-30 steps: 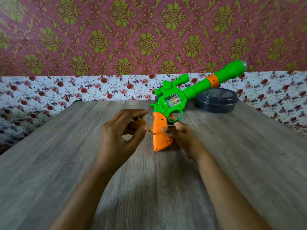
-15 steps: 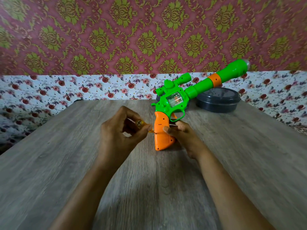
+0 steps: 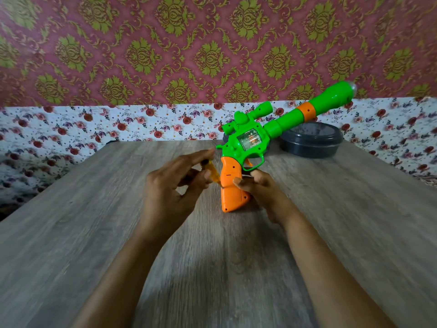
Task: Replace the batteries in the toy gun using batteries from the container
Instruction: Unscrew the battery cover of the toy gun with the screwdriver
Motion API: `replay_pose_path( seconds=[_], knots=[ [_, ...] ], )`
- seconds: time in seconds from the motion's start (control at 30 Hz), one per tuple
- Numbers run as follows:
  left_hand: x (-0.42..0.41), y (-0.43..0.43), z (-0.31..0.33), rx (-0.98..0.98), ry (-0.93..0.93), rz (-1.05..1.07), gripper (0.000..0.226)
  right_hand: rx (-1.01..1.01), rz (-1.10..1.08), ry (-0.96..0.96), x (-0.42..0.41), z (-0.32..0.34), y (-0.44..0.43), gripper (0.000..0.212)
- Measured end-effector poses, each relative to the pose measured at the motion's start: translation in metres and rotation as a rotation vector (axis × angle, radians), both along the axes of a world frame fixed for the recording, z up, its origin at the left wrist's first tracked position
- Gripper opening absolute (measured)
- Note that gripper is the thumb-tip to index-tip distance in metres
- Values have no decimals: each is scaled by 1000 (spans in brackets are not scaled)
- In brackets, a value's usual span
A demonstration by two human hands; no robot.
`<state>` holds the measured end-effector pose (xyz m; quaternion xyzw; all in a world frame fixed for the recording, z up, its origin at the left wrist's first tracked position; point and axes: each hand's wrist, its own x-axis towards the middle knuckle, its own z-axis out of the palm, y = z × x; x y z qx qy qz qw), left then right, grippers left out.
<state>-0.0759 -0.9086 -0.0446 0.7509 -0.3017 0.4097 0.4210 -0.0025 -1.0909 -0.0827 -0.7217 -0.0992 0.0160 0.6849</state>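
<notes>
Two grips work: left grip [image 3: 170,185] pinches a screwdriver [image 3: 212,172], right grip [image 3: 259,189] clasps the seemingly light, stiff gun [image 3: 250,140] by its butt [image 3: 233,195].

No text, label, brand or number readable anywhere. On the toy gun [image 3: 250,140], the dark container [image 3: 309,144] and the yellow screwdriver [image 3: 214,174]: plain plastic, any small print lost to blur. The wallpaper [image 3: 212,55] and the floral cloth [image 3: 71,129]: patterns only, no lettering.
</notes>
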Motion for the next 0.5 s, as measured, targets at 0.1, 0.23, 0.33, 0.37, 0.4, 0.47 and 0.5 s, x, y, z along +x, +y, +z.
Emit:
replay_pose_path(
  seconds=[0.1, 0.23, 0.33, 0.37, 0.4, 0.47, 0.5],
  knots=[
    [0, 1, 1, -72, 38, 8, 23, 7, 14, -13, -1, 1, 1, 29],
    [1, 0, -1, -111, 31, 34, 27, 23, 40, -17, -3, 1, -1, 32],
    [0, -2, -1, -145, 71, 13, 23, 21, 55, -19, -5, 2, -1, 31],
    [0, -2, 0, -144, 73, 10, 22, 24, 55, -15, -6, 3, 0, 31],
    [1, -1, 0, -124, 63, 18, 22, 26, 49, -13, -6, 4, -1, 31],
    [2, 0, 0, -61, 32, 31, 19, 14, 37, -16, -5, 4, -1, 31],
    [1, 1, 0, -35, 25, 25, 16, 9, 34, -10, -5, 4, -1, 31]
  ],
)
